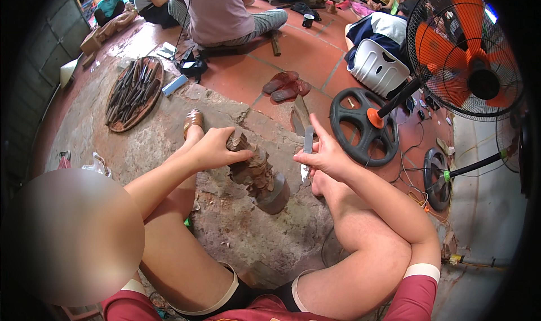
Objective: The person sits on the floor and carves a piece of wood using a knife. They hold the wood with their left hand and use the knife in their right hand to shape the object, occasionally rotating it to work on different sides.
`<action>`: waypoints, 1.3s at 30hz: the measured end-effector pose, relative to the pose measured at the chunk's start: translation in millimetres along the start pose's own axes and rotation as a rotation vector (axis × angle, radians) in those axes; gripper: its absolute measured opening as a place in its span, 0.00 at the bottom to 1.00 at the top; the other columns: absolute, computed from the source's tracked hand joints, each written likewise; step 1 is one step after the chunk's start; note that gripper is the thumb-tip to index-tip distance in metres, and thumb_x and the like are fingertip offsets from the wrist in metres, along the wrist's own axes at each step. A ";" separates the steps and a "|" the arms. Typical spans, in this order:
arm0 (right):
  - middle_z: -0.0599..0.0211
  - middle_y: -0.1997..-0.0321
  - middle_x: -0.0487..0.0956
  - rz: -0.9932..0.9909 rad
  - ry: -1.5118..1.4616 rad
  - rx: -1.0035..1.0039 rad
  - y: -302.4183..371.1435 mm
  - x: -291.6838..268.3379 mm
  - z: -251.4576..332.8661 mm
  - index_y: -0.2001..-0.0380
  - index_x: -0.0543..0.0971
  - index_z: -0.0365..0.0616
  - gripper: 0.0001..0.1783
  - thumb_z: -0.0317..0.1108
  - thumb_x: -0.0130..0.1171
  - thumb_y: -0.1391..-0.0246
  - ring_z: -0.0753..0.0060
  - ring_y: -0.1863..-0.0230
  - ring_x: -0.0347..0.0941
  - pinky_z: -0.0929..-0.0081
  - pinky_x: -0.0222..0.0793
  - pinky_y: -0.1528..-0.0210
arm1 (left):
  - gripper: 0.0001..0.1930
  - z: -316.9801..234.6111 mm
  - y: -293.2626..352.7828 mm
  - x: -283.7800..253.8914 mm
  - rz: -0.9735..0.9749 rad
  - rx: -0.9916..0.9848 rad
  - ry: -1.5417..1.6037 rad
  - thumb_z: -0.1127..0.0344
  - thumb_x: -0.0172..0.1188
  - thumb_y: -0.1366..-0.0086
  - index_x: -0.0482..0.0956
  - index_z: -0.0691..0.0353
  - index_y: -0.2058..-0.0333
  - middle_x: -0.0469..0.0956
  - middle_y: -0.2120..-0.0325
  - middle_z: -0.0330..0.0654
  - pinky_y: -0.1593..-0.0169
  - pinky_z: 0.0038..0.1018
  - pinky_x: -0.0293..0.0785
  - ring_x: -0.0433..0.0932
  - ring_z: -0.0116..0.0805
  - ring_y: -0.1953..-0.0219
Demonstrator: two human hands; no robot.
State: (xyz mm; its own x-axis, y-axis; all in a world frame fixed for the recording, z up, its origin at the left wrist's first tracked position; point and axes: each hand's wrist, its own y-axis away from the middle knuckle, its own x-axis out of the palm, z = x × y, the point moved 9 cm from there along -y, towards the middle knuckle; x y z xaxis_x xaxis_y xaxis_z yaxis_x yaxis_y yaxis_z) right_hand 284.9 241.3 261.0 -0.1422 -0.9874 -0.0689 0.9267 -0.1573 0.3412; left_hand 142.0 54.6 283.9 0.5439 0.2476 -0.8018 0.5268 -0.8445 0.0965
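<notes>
A carved dark brown wooden figure [256, 172] leans over the rough ground between my legs, its rounded base toward me. My left hand [217, 149] is closed around its far upper end. To the right of the figure and apart from it, my right hand [327, 155] pinches a narrow, flat grey tool [308, 139] between thumb and fingers. The index finger reaches up alongside it. The tool's exact kind does not show, and part of it is hidden by the fingers. Just beyond this hand lies a wooden wedge [300, 115].
A round tray [135, 93] of dark-handled tools lies far left, beside a blue block [174, 85]. Red sandals [287, 86] sit ahead. An orange-bladed fan [473, 50] stands at right on a black base [365, 126], with loose cables nearby. A person [217, 11] sits ahead.
</notes>
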 end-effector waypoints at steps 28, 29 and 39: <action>0.71 0.86 0.74 -0.025 -0.175 0.030 -9.6 -11.2 -17.8 0.58 0.81 0.36 0.28 0.52 0.45 0.33 0.84 0.86 0.68 0.83 0.62 0.82 | 0.31 -13.0 3.7 13.6 0.196 0.070 0.138 0.49 0.66 0.46 0.73 0.61 0.49 0.82 0.61 0.51 0.49 0.32 0.72 0.81 0.44 0.56; 0.72 0.85 0.74 -0.044 -0.177 0.042 -8.7 -10.1 -16.1 0.59 0.81 0.36 0.27 0.51 0.46 0.33 0.84 0.85 0.68 0.83 0.63 0.82 | 0.31 -12.5 4.1 14.1 0.200 0.071 0.142 0.49 0.66 0.46 0.72 0.62 0.49 0.82 0.62 0.51 0.49 0.32 0.72 0.81 0.43 0.57; 0.73 0.74 0.77 0.028 -0.119 -0.124 -7.2 9.5 -8.3 0.60 0.79 0.38 0.12 0.36 0.61 0.42 0.84 0.80 0.69 0.83 0.65 0.77 | 0.31 -23.9 6.0 10.5 0.195 0.100 0.072 0.47 0.66 0.47 0.74 0.60 0.49 0.83 0.63 0.50 0.49 0.32 0.71 0.81 0.43 0.56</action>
State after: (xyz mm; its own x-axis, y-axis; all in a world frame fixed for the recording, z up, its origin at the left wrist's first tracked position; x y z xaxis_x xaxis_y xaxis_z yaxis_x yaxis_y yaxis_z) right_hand 279.8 233.3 250.1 -0.1495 -0.9873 0.0531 0.9657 -0.1342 0.2223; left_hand 166.5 63.4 290.2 0.6762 0.1055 -0.7291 0.3416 -0.9218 0.1835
